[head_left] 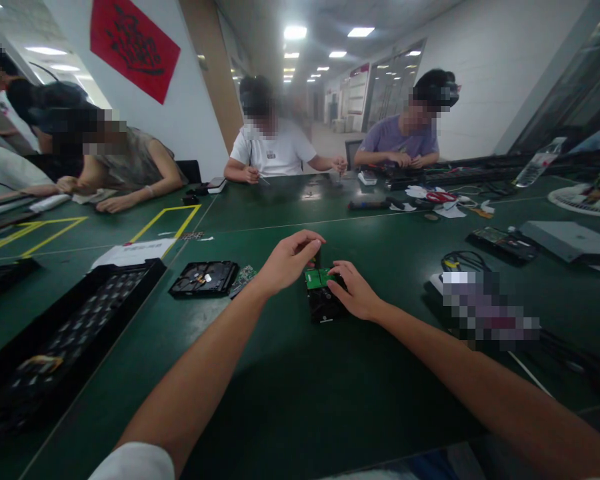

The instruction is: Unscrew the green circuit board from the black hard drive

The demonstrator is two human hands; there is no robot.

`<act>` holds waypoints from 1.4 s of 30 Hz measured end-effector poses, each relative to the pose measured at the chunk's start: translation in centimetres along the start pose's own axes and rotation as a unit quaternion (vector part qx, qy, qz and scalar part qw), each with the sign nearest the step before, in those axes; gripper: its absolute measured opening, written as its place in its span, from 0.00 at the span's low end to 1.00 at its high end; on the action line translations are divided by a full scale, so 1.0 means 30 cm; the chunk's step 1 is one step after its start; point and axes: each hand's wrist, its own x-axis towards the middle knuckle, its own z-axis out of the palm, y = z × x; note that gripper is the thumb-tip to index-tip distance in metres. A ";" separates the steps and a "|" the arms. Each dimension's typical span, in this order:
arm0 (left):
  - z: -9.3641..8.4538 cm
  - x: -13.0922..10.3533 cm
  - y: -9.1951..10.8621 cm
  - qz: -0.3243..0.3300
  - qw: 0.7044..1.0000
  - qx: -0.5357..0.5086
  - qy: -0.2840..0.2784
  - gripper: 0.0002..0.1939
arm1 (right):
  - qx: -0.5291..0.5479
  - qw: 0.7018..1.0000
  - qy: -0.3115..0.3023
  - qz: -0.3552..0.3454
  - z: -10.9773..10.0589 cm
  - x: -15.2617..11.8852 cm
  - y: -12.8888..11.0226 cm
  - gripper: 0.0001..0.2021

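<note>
1. Left hand curls beside the green circuit board, fingertips nearly closed, any hold unclear.
2. Right hand, half open, touches the hard drive on the worktop; light, steady pressure keeps it flat.

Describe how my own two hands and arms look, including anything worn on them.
Your left hand and right hand are both bare, with no gloves. No watch, bracelet or cable shows on either wrist. The end of a plain white sleeve shows near the left elbow; the right forearm is uncovered, with no sleeve in view.
</note>
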 end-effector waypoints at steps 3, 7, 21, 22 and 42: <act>0.001 0.004 -0.011 -0.001 1.000 -0.002 0.014 0.18 | 0.003 1.000 -0.002 0.005 -0.005 -0.002 0.001 0.16; 0.003 0.010 -0.033 -0.001 1.000 -0.012 0.024 0.19 | 0.005 1.000 0.001 0.018 -0.011 -0.007 0.001 0.18; 0.022 0.006 -0.039 0.005 0.999 -0.010 0.038 0.18 | 0.003 1.000 -0.023 0.013 -0.025 -0.015 -0.004 0.17; 0.024 0.006 -0.041 0.000 0.999 -0.009 0.041 0.19 | 0.003 1.000 -0.024 0.010 -0.027 -0.016 -0.004 0.17; 0.068 -0.012 -0.035 -0.004 0.999 0.014 0.050 0.18 | -0.002 0.998 -0.055 0.024 -0.052 -0.040 -0.011 0.21</act>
